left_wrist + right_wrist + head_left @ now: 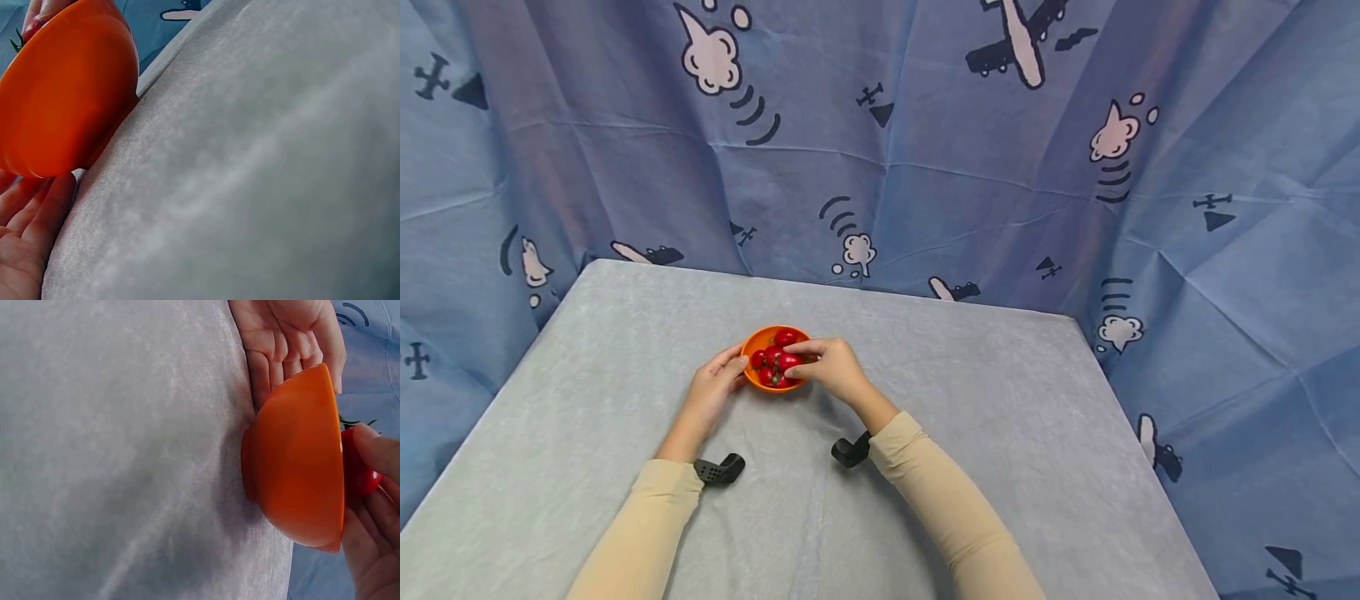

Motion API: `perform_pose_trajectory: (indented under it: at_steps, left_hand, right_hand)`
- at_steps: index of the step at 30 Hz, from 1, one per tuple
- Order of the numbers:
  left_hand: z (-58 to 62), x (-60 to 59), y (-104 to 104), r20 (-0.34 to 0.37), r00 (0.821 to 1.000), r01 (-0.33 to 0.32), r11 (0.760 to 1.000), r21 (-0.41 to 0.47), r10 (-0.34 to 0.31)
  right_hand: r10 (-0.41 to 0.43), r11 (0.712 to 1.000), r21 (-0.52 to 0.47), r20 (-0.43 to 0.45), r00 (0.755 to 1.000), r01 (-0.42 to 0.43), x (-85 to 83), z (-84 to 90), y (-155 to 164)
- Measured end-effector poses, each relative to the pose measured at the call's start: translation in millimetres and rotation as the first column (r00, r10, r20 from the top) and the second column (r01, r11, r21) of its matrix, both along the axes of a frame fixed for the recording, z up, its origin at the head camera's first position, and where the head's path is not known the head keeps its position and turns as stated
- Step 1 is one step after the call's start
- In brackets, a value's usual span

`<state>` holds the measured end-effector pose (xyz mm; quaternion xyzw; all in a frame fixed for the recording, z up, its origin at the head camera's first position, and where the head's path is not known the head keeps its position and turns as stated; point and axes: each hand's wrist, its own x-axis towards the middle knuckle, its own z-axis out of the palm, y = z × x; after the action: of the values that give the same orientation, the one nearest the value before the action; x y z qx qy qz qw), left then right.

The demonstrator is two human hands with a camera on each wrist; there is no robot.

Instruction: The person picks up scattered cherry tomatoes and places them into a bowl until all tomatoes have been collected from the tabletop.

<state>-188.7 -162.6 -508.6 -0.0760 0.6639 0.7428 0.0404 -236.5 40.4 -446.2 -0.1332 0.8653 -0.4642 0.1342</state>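
Observation:
An orange bowl point(762, 338) stands on the table, with several red cherry tomatoes point(772, 357) and bits of green stem inside. My left hand point(710, 390) holds the bowl from its left side, thumb at the rim and fingers against the outer wall. From the right, my right hand point(842, 371) reaches over the rim. Its thumb and fingers pinch a cherry tomato point(361, 465) with a green stem, right at the bowl's opening in the right wrist view. The bowl's wall hides the other tomatoes in both wrist views.
A pale grey cloth covers the table point(1000, 433). Behind it hangs a blue curtain point(925, 183) printed with planes and clouds. Each wrist wears a black camera mount, the left mount point(721, 471) and the right mount point(852, 451).

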Motion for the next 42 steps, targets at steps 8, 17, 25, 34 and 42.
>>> perform_pose_trajectory:
  at_steps: [8, 17, 25, 34, 42]
  left_hand:
    - [-1.3, -0.5, -0.3, 0.007, 1.000, 0.004, 1.000, -0.004, -0.004]
    - [-1.4, -1.4, 1.8, 0.003, 1.000, 0.016, 1.000, -0.014, -0.016]
    - [-0.1, 0.3, 2.7, 0.009, 1.000, 0.012, 1.000, -0.021, -0.012]
    - [2.2, 0.6, 0.3, 0.020, 1.000, 0.008, 1.000, -0.029, -0.007]
    - [0.8, -0.5, 1.8, 0.023, 1.000, -0.001, 1.000, -0.025, 0.002]
  right_hand:
    - [-0.006, 1.000, 0.005, -0.007, 1.000, 0.006, 1.4, 0.7, 0.3]
    - [-0.029, 1.000, 0.007, -0.006, 1.000, 0.029, 2.8, 1.0, 2.0]
    - [-0.056, 0.997, -0.052, 0.023, 0.998, 0.057, 5.8, 1.5, 4.3]
    - [-0.085, 0.964, -0.249, 0.055, 0.995, 0.096, 10.0, 3.3, 19.7]
    - [-0.216, 0.934, -0.298, -0.037, 0.976, 0.196, 12.6, 9.9, 52.4]
